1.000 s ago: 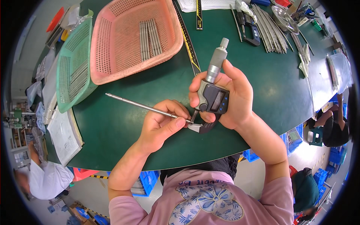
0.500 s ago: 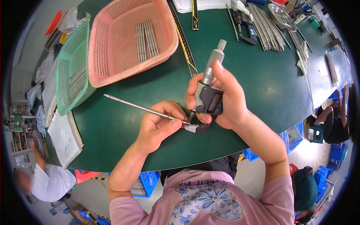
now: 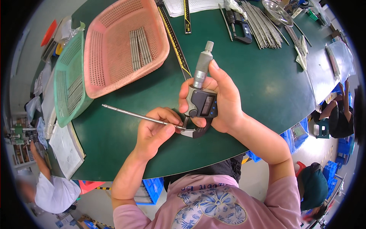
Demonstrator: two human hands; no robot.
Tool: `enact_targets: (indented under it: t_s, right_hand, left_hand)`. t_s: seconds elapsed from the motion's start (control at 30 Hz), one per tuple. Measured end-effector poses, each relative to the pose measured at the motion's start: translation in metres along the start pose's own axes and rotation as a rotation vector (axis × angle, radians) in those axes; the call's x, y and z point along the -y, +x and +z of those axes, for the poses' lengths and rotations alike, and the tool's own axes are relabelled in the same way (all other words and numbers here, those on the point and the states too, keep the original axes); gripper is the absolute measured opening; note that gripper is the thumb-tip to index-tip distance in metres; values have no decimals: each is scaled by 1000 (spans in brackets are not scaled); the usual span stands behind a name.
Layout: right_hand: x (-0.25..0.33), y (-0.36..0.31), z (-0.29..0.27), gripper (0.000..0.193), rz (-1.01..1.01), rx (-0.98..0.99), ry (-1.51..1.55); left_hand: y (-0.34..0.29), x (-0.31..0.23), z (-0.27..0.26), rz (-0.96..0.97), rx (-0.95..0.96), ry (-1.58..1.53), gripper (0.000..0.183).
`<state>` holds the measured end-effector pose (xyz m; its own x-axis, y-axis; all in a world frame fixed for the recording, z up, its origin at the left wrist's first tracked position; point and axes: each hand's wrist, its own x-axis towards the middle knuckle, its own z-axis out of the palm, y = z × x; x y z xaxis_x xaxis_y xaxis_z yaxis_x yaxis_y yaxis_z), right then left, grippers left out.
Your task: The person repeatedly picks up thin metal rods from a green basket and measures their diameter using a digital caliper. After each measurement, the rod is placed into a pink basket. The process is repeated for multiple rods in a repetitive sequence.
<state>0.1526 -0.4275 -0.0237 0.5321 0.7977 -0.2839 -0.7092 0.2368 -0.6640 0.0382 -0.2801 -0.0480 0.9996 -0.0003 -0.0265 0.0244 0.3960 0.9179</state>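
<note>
My right hand (image 3: 225,99) is wrapped round a digital micrometer (image 3: 203,102), its thimble pointing away from me and its curved frame toward me. Between thumb and fingers, my left hand (image 3: 155,129) pinches a thin silvery metal rod (image 3: 131,113). The rod slants from the far left down to the micrometer, and its near end lies at the measuring gap. Whether both measuring faces touch it is too small to tell. Both hands are above the green tabletop (image 3: 267,91).
A pink basket (image 3: 97,89) and a green basket (image 3: 61,91) hold rods at left. Rulers (image 3: 175,42) lie beyond my hands. At the far right are a second micrometer (image 3: 244,33), a rod pile (image 3: 263,26) and a metal bowl (image 3: 278,13). A paper folder (image 3: 66,149) lies left; other people sit nearby.
The whole scene has shifted slightly left in view. Both hands keep the same hold, with the rod's end still at the micrometer's gap.
</note>
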Motion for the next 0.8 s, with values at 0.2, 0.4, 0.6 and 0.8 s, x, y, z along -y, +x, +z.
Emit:
enact_targets:
  t_s: [0.2, 0.4, 0.6, 0.8]
  right_hand:
    - [1, -1, 0, 71, 23, 2, 27]
    - [0, 1, 2, 69, -5, -11, -73]
    - [1, 2, 3, 69, 27, -31, -54]
    - [3, 1, 1, 67, 80, -29, 12]
  left_hand:
    - [1, 0, -1, -46, -56, 9, 12]
    - [0, 2, -3, -36, -40, 39, 12]
    - [-1, -1, -1, -39, -22, 9, 12]
    - [-1, -1, -2, -42, -8, -38, 16]
